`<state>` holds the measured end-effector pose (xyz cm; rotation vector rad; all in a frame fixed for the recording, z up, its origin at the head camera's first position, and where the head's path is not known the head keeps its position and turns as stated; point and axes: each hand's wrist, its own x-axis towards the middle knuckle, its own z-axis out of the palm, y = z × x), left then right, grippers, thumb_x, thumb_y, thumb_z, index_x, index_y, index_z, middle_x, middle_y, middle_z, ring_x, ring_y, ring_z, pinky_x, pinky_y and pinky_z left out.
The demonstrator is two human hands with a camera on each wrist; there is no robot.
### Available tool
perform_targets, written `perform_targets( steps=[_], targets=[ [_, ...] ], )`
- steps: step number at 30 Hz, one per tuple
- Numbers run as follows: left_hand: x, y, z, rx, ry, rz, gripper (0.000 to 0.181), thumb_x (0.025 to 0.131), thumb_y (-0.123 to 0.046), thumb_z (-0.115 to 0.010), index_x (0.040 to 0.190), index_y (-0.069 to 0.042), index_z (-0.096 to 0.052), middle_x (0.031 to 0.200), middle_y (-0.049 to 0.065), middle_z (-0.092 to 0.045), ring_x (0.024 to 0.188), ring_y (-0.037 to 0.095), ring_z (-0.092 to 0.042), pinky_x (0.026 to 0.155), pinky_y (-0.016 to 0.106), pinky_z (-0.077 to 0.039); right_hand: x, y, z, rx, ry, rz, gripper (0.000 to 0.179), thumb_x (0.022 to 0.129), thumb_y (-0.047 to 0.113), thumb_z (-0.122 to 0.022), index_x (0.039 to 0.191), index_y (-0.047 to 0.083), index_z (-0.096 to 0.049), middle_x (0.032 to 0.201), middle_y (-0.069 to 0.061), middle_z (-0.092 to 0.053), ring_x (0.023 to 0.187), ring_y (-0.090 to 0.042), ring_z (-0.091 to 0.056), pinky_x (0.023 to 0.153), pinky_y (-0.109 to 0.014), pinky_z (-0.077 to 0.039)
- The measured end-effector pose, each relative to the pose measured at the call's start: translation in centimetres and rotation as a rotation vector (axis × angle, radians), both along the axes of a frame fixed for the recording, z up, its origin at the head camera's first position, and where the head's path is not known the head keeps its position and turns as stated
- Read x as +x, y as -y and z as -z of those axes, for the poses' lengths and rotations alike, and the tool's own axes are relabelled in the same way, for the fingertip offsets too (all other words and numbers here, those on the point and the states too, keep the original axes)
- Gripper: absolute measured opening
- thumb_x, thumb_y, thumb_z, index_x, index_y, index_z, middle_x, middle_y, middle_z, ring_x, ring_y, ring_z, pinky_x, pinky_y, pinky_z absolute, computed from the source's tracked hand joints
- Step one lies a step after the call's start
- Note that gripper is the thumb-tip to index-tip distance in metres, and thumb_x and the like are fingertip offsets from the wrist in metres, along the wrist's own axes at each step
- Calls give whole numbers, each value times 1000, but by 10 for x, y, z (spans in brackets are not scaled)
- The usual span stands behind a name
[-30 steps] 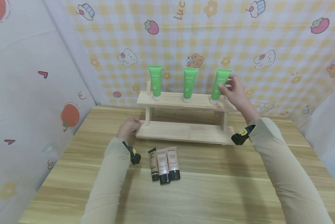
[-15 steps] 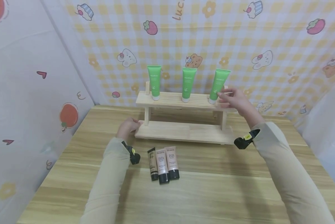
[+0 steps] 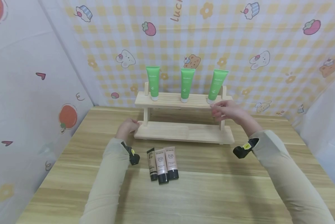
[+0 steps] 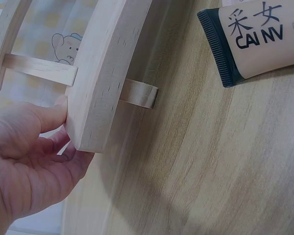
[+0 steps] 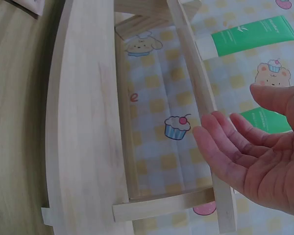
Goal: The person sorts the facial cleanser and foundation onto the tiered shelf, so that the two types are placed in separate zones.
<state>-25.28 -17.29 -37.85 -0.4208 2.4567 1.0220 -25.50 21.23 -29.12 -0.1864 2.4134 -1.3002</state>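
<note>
A two-tier wooden shelf (image 3: 167, 131) stands at the back of the table. My left hand (image 3: 127, 127) grips the left end of its lower board, thumb above and fingertips below in the left wrist view (image 4: 34, 166). Three green tubes stand caps down along the upper board: a left tube (image 3: 153, 81), a middle tube (image 3: 186, 83) and a right tube (image 3: 217, 84). Just below the right tube, my right hand (image 3: 229, 111) is in front of the upper board, holding nothing. Its fingers are loosely bent in the right wrist view (image 5: 269, 152), partly hiding a green tube.
Three cosmetic tubes lie on the table in front of the shelf: a narrow tan tube (image 3: 152, 163) and two pink BB cream tubes, one in the middle (image 3: 161, 163) and one at right (image 3: 171, 160). A patterned cloth (image 3: 167, 40) hangs close behind the shelf.
My right hand has let go of the right green tube and moved down to the upper board's front edge. That tube stays standing. My left hand keeps its grip on the shelf.
</note>
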Motion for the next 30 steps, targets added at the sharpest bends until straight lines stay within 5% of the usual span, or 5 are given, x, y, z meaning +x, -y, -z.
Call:
perform_targets(
  steps=[13,30],
  targets=[
    [-1,2,3,3,0,-3,46,96,-30,-42,130,1,-41,136,22,-41,128,37,-36,110,47,-25,4,12,10,154,176,-223,57,94,37,-46,129,-8,-39,121,-30,-52,109,-34,-57,85,-36,-53],
    [-1,2,3,17,-12,-2,46,96,-29,-42,130,2,-41,135,22,-42,127,37,-37,109,46,-27,29,63,50,155,272,-332,48,91,36,-52,120,-2,-50,109,-20,-64,93,-22,-65,79,-34,-54]
  ],
)
